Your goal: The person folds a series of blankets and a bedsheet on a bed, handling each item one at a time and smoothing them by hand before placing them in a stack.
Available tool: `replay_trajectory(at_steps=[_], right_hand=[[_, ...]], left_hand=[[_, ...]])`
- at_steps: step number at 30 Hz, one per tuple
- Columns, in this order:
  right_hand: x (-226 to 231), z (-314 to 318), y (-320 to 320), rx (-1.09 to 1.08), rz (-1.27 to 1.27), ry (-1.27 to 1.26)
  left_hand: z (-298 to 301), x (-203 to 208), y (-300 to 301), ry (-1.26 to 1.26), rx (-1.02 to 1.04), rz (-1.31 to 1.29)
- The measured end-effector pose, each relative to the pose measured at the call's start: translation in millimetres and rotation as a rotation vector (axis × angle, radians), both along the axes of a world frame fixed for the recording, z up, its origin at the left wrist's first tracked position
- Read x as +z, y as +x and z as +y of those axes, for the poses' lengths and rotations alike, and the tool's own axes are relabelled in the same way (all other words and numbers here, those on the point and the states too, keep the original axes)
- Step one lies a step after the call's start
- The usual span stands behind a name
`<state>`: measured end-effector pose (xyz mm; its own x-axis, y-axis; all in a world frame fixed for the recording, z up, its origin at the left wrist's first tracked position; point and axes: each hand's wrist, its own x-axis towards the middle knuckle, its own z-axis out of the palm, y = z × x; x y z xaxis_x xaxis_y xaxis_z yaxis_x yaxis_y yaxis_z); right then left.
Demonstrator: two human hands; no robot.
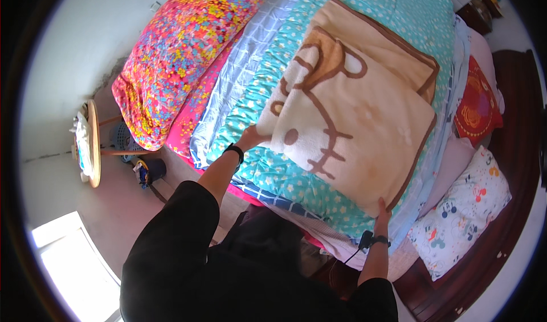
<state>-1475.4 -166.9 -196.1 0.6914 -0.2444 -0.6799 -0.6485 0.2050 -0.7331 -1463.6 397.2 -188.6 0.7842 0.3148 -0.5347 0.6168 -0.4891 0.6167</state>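
Observation:
A folded beige blanket (364,122) with brown trim and a brown cartoon face lies on a teal, white-flowered quilt (273,171). My left hand (249,138) is closed on the blanket's left corner, with its fingertips partly hidden by the cloth. At the near right corner, my right hand (382,209) grips the edge, its thumb on top and the other fingers mostly out of sight. Between my hands the near edge of the blanket stretches across the quilt. The far part shows a second folded layer with a brown border.
A bright floral bundle of bedding (182,54) rests at the left of the bed. On the right are a red cushion (480,103) and a white cartoon-print pillow (464,214) beside the dark wooden headboard (515,134). A small round table (94,142) and a bin (151,170) stand left.

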Motion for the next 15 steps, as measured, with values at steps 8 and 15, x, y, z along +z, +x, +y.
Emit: replay_trajectory(at_steps=[8, 15], right_hand=[[13, -36, -40, 0.025, -0.250, -0.519], [51, -50, -121, -0.046, 0.011, -0.340]], left_hand=[[11, 32, -85, -0.325, 0.101, -0.014], [5, 74, -162, -0.614, 0.325, -0.077]])
